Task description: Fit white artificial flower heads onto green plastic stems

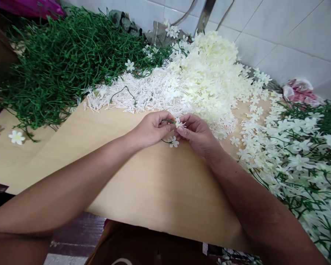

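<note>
two hands meet at the middle of the tan tabletop (pixel 121 180), and between their fingertips sits a small white flower (pixel 178 123), held just above the surface. the right hand (pixel 197 134) is closed in a pinch on that flower, thumb and forefinger tight. the left hand (pixel 151 129) is closed too, nipping a thin green stem (pixel 168 120) whose lower branch curls under the fingers and carries a second flower (pixel 173 141) lying on the tabletop. judged from this grip, the step in hand looks like seating the bloom on the stem tip. the next move would call for lining up a tiny hole with a thin point and pushing straight, without bending the wire or crushing the petals. just beyond the hands lies a drift of white spiky pieces (pixel 143 92), then a heap of cream petals (pixel 209 70). a tangle of bare green stems (pixel 63 62) fills the far left, and flowered sprays (pixel 300 162) spread along the right. the join itself is hidden by the fingertips, so whether the flower is already on the stem cannot be told. the spiky pieces are too small to identify, and the sprays run off the frame's right edge.
</note>
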A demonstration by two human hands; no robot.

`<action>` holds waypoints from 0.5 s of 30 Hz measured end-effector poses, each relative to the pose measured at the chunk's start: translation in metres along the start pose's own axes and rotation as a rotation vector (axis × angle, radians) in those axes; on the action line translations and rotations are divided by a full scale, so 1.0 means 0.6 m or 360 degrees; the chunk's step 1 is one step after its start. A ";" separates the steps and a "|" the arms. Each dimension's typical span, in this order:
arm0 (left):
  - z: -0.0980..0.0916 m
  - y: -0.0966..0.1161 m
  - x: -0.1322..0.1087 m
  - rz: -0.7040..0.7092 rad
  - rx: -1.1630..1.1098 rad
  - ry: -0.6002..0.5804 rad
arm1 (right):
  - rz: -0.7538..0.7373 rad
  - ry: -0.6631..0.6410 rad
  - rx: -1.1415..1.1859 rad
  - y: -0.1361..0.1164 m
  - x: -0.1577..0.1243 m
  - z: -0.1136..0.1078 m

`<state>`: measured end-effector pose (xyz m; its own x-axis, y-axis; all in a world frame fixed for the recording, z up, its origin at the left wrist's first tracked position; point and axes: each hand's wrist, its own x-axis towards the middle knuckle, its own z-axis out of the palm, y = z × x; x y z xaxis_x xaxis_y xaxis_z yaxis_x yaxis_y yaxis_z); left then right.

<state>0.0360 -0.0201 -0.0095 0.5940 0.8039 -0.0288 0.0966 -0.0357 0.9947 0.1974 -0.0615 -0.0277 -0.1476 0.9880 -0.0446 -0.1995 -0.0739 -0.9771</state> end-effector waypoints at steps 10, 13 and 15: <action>0.000 0.003 -0.002 -0.0069 -0.0136 -0.0098 | 0.0013 0.0056 0.0052 0.000 -0.002 0.002; 0.001 0.005 -0.002 -0.0103 -0.0272 -0.0121 | 0.0003 0.0026 0.0127 -0.002 -0.003 0.002; 0.001 0.005 -0.001 -0.0089 -0.0369 -0.0150 | -0.0035 0.0022 0.0151 -0.004 -0.004 0.003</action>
<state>0.0363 -0.0209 -0.0062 0.6658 0.7416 -0.0825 -0.0479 0.1528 0.9871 0.1966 -0.0642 -0.0247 -0.1287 0.9913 -0.0270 -0.2936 -0.0641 -0.9538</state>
